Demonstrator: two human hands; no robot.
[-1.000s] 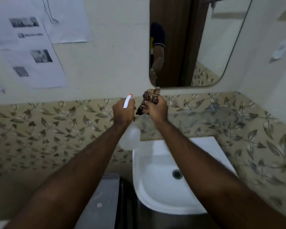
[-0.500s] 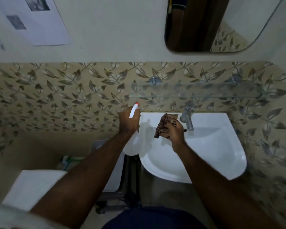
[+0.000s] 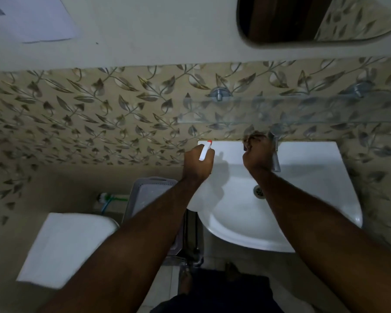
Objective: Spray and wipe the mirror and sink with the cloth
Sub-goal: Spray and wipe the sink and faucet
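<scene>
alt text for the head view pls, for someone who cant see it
Seen from above, a left hand holds a white spray bottle over a white sink, while the right hand presses a brown cloth near the tap. A mirror hangs above.

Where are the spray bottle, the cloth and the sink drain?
spray bottle [image 3: 205,151], head view, on its white nozzle head.
cloth [image 3: 250,137], head view, on the bunched part above the fist.
sink drain [image 3: 258,190], head view, on the metal ring.
</scene>
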